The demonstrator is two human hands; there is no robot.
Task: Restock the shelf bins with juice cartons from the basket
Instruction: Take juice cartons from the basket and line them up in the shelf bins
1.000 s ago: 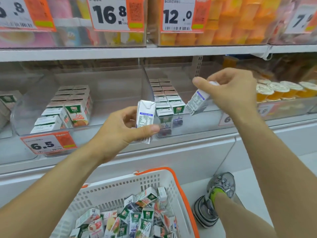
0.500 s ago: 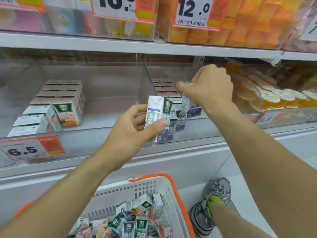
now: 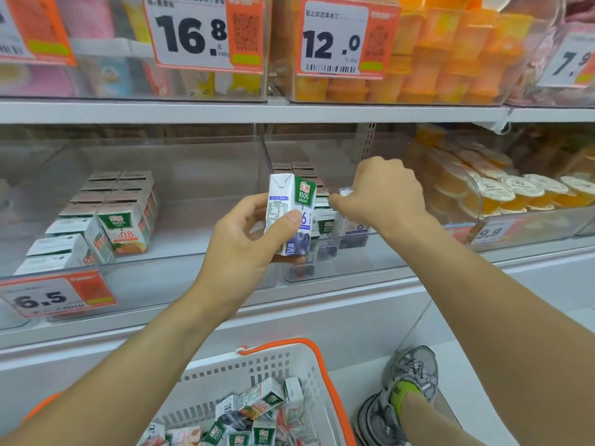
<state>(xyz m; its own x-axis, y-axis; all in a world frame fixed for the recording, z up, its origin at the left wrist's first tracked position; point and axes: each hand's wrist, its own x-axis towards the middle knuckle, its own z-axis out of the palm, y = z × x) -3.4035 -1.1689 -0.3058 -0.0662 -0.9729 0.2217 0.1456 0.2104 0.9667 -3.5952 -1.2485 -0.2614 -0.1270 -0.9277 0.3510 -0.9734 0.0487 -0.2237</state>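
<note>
My left hand [image 3: 244,243] grips a small white, green and purple blueberry juice carton [image 3: 291,214] upright in front of the middle clear shelf bin [image 3: 370,268]. My right hand [image 3: 383,194] reaches over that bin's front wall and pinches a second blueberry carton [image 3: 349,225] by its top, standing it at the front of the row of cartons [image 3: 302,170]. The bin to the left [image 3: 180,252] holds orange-labelled cartons [image 3: 124,226]. At the bottom, a white basket with an orange rim [image 3: 322,381] holds several loose cartons [image 3: 257,416].
A bin of sealed orange jelly cups [image 3: 515,191] stands to the right. The upper shelf carries bins with price tags 16.8 [image 3: 193,33] and 12.0 [image 3: 335,40]. A 6.5 tag [image 3: 48,299] hangs at lower left. A grey sneaker [image 3: 405,394] stands right of the basket.
My right hand has carried its carton from mid-air down into the middle bin and stood it upright. My left hand has lifted its carton and turned the green front toward me.
</note>
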